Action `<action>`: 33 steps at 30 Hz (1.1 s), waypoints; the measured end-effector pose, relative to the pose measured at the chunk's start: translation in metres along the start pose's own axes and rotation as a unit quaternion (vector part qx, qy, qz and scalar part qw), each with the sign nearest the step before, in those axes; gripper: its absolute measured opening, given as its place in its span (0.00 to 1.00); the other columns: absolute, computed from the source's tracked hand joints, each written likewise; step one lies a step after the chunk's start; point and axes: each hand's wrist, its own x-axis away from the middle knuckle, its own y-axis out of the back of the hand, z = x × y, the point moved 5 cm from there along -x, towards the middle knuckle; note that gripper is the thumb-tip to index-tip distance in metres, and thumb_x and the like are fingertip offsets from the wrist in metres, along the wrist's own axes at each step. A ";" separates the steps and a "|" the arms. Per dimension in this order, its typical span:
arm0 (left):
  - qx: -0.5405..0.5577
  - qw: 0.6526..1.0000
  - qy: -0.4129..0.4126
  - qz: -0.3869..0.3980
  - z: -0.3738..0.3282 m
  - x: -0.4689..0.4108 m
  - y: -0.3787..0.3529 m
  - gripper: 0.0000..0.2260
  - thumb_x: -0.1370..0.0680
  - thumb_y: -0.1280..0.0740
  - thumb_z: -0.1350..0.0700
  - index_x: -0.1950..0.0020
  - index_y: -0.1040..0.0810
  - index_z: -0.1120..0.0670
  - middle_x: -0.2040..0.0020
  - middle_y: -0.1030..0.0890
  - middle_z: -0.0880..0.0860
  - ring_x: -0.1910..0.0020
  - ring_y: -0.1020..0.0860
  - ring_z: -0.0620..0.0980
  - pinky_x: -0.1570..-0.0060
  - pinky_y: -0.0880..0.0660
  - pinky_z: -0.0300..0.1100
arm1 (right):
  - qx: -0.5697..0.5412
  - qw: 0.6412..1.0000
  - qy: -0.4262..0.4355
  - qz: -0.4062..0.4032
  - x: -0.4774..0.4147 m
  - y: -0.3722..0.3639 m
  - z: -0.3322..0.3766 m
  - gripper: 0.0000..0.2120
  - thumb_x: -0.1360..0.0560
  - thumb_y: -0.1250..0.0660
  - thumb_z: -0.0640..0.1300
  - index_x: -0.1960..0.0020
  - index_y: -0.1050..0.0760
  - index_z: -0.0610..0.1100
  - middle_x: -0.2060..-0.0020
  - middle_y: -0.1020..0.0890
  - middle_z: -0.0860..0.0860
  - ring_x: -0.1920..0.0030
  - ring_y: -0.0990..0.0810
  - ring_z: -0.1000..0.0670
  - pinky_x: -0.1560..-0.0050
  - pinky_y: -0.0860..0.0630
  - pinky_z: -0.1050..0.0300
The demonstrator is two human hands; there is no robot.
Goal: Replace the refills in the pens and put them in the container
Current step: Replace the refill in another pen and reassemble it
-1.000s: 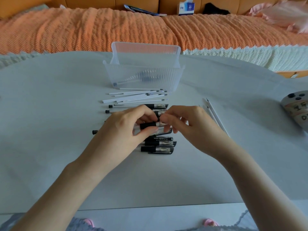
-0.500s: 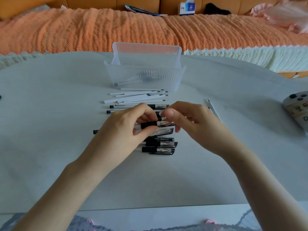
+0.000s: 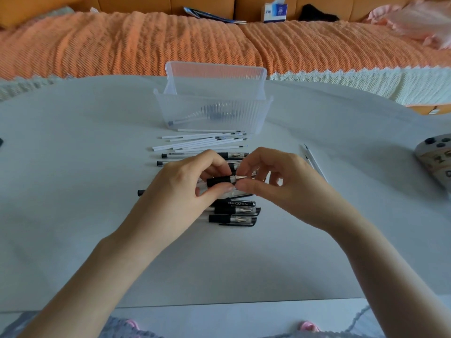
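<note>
My left hand grips a black gel pen by its dark grip, held level above a row of pens lying on the grey table. My right hand pinches the pen's clear tip end, where the metal point shows. Several white refills lie side by side just behind the pens. Beyond them stands a clear ribbed plastic container with its lid up; one pen lies inside it.
Two thin refills lie apart to the right of my hands. A grey object with black buttons sits at the table's right edge. An orange-covered sofa with a tissue box runs behind the table.
My right hand has closed in on the pen's tip, thumb and forefinger now pinching it. The left hand keeps its hold on the grip.
</note>
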 end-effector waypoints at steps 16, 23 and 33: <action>0.008 1.000 0.003 -0.004 0.000 0.001 -0.001 0.08 0.30 0.27 0.56 0.54 0.23 0.52 0.58 0.20 0.39 0.56 0.22 0.36 0.55 0.26 0.33 | 0.017 1.000 -0.008 -0.009 -0.001 -0.003 -0.002 0.11 0.23 0.37 0.48 0.62 0.22 0.46 0.71 0.21 0.58 0.68 0.25 0.58 0.64 0.32 0.70; 0.008 1.000 0.009 -0.009 0.001 0.000 0.001 0.07 0.30 0.27 0.55 0.54 0.23 0.52 0.59 0.21 0.37 0.57 0.22 0.34 0.57 0.27 0.30 | -0.015 1.000 0.001 0.002 -0.002 -0.004 -0.001 0.04 0.27 0.31 0.48 0.53 0.24 0.50 0.62 0.20 0.55 0.65 0.23 0.55 0.63 0.28 0.66; 0.008 1.000 0.007 -0.009 0.001 0.001 -0.001 0.08 0.29 0.27 0.54 0.53 0.22 0.52 0.58 0.20 0.38 0.57 0.22 0.36 0.56 0.26 0.35 | -0.030 0.999 -0.012 -0.007 -0.001 -0.003 0.001 0.08 0.26 0.35 0.53 0.57 0.22 0.49 0.67 0.20 0.59 0.68 0.25 0.59 0.66 0.32 0.71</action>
